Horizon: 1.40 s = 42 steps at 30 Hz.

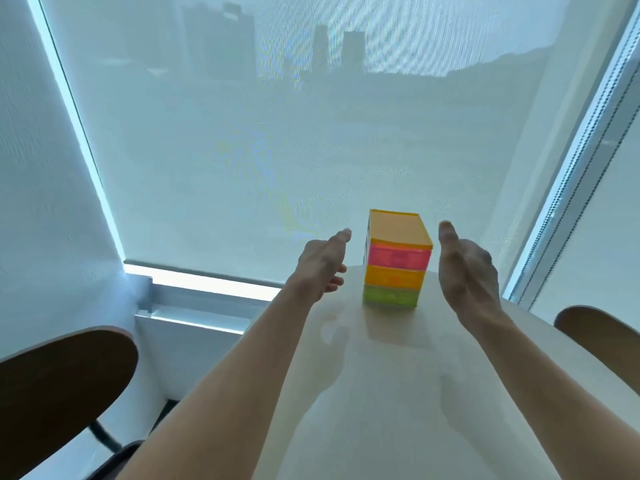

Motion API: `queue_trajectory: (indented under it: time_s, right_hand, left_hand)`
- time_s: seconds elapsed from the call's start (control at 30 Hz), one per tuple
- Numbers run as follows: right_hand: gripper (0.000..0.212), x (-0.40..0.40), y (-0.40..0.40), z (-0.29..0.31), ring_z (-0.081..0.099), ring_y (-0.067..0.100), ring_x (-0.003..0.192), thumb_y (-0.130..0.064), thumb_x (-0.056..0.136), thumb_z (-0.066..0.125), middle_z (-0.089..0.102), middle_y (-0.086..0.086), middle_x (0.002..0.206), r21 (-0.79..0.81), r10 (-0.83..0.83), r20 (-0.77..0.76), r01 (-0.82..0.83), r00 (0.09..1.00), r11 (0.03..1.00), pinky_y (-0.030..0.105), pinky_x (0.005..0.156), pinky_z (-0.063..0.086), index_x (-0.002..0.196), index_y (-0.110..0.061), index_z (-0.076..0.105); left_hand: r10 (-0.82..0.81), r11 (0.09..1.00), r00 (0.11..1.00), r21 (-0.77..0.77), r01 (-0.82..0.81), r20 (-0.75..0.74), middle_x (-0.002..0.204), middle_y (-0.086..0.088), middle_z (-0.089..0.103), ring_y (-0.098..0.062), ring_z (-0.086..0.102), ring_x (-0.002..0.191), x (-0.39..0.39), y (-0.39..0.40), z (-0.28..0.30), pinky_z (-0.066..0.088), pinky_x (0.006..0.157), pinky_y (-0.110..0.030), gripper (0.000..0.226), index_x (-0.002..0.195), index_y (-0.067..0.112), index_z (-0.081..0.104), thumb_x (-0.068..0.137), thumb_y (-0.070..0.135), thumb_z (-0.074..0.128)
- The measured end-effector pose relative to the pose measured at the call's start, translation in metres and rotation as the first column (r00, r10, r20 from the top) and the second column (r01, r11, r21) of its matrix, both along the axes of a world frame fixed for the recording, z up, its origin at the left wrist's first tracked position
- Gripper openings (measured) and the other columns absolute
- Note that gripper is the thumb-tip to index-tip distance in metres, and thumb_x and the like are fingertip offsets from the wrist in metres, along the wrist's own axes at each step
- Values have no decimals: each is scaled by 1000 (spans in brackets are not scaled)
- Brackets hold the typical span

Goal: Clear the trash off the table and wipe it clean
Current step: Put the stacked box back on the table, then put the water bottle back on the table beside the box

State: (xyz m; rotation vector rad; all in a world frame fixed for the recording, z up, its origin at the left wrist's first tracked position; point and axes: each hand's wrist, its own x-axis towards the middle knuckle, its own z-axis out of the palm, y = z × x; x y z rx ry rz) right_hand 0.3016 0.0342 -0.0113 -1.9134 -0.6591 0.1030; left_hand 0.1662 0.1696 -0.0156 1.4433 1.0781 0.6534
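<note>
A small plastic drawer unit (pixel 396 259) with a yellow top and pink, orange and green drawers stands near the far edge of the white round table (pixel 398 393). My left hand (pixel 322 263) hovers just left of it, fingers apart, holding nothing. My right hand (pixel 465 268) is raised just right of it, palm turned toward the unit, fingers extended. Neither hand touches the drawers. No trash or cloth shows on the table.
A brown chair seat (pixel 59 386) sits at the lower left, and another chair edge (pixel 599 334) at the right. A window with a lowered roller blind (pixel 277 133) fills the wall behind the table, above a white sill (pixel 194 306).
</note>
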Motion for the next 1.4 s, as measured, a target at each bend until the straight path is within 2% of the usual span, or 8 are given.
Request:
queue_trajectory:
  time_s: [0.1,0.23,0.4,0.6,0.9,1.17,1.3,1.4]
  right_hand:
    - [54,-23,-2,9,53,21,100,-65,94,35,62,5,116,51,25,85,-30,996,998,44,97,43,115,-24,62]
    - [32,-64,-2,18,55,21,99,-59,95,42,63,1,109,46,111,121,-117,986,992,38,93,43,100,-32,59]
    - [34,-120,-3,20,57,18,93,-54,95,49,65,-2,99,58,206,129,-215,970,975,32,80,41,100,-25,65]
    - [29,-189,-4,7,62,15,94,-47,94,55,66,-4,98,29,363,145,-371,920,928,34,82,49,105,-23,68]
    - [17,-312,-11,-29,63,10,82,-34,93,61,66,-6,95,-127,692,165,-680,703,722,31,80,53,103,-23,68]
    - [34,-409,-9,-99,60,15,98,-35,94,60,63,-1,108,-335,871,-21,-824,491,456,29,87,47,124,-20,62]
    - [41,-446,-2,-142,62,18,98,-36,92,61,63,0,105,-395,884,-104,-834,456,384,37,93,51,128,-16,59]
    - [46,-465,2,-170,60,18,104,-39,89,64,61,-2,106,-425,880,-147,-832,452,356,37,95,49,130,-18,57]
  left_hand:
    - [-5,1000,1000,19,5,-4,99,-9,68,-27,66,81,-13,-5,3,53,77,-34,53,115,8,61,91,55,51]
    - [-1,999,1000,41,1,-7,101,-9,68,-26,67,83,-40,-16,5,53,76,-33,50,117,11,61,91,53,54]
    - [20,993,1000,112,-22,20,102,-9,70,-22,63,81,-93,-34,2,53,80,-34,25,94,19,65,90,43,63]
    - [133,964,983,216,-157,123,93,-3,72,-17,66,77,-177,-61,-10,54,77,-31,21,98,19,71,87,37,67]
    - [392,855,903,293,-428,177,84,2,73,-17,69,81,-333,-101,-75,57,75,-32,5,88,27,73,87,29,68]
    - [622,754,783,252,-606,22,81,4,72,-18,69,80,-467,-130,-151,58,75,-35,6,85,26,73,86,25,68]
    - [676,734,731,178,-656,-92,82,2,73,-21,70,83,-519,-136,-200,57,79,-39,5,83,26,72,80,23,70]
    - [666,745,719,134,-653,-199,82,2,71,-21,68,88,-541,-139,-234,54,82,-37,12,94,26,69,82,22,72]
